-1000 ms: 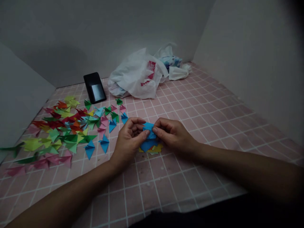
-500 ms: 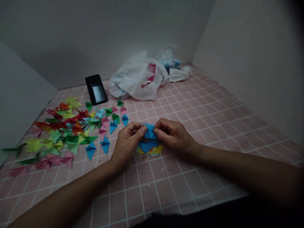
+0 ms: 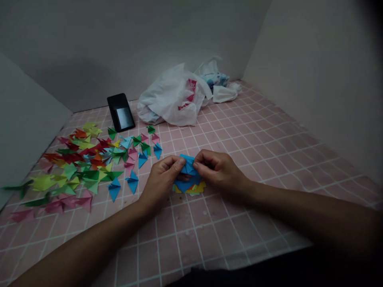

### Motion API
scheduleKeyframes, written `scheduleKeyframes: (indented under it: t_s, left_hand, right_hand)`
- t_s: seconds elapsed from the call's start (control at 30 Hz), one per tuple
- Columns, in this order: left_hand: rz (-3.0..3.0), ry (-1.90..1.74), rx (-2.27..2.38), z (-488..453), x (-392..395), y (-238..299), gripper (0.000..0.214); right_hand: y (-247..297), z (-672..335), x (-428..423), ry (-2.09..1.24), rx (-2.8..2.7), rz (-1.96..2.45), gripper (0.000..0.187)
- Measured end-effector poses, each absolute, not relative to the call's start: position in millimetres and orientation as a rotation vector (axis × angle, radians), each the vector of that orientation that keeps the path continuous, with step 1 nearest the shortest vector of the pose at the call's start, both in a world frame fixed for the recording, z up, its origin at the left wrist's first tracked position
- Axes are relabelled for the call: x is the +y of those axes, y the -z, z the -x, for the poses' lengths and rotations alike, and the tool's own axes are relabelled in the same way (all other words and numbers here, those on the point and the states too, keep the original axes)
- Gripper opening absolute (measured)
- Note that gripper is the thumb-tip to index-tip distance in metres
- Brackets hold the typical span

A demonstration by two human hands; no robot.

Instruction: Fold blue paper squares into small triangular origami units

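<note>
Two bare hands (image 3: 190,171) hold their fingertips (image 3: 180,162) clamped on a folded blue origami paper piece (image 3: 188,167), light, soft and easily creased, best held at its folds, near the middle of the pink grid-lined worktop (image 3: 269,159).

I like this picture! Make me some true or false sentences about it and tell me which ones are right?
1. The left hand and right hand both pinch the blue paper. True.
2. The white bag lies left of the black phone. False: it lies right of the phone.
3. The paper shapes on the mat are all one colour. False: they are red, green, pink, yellow and blue.
4. Yellow paper lies under the blue paper. True.
</note>
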State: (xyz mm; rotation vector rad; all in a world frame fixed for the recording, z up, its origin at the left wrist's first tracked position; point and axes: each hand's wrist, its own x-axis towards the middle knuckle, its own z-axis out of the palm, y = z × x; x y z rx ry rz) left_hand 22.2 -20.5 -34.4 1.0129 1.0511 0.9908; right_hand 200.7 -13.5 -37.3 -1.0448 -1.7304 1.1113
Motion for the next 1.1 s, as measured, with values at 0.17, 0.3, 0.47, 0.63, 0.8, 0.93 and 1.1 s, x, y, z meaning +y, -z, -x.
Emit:
scheduleKeyframes:
  t_s: [0.17,0.3,0.47,0.63,0.8,0.93,1.1]
  left_hand:
    - [-0.942,-1.008,1.011,-23.4,-19.9,37.7,0.026]
    - [-0.892,-1.025,0.999,-24.1,-19.3,37.8,0.026]
    - [-0.861,-1.027,0.994,-24.5,-18.8,37.1,0.027]
    - [-0.873,-1.017,1.030,-22.7,-18.6,39.8,0.028]
    - [-0.871,-1.020,1.054,-21.9,-18.4,40.6,0.028]
    - [-0.881,-1.019,1.077,-22.2,-17.9,39.0,0.028]
    - [-0.902,-1.035,1.084,-22.2,-17.9,37.8,0.026]
  right_hand:
    - [37.3,-200.6,-13.1,-1.091,-1.736,1.047,0.016]
    - [38.2,-200.7,-13.1,-1.107,-1.732,1.033,0.016]
    - [38.7,-200.5,-13.6,-1.164,-1.688,1.037,0.017]
    - [38.3,-200.4,-13.6,-1.175,-1.676,1.045,0.017]
    - [37.3,-199.4,-13.8,-1.179,-1.673,1.048,0.017]
    - [38.0,-198.6,-13.8,-1.200,-1.658,1.044,0.017]
    - [39.7,-198.8,-14.5,-1.222,-1.639,1.037,0.017]
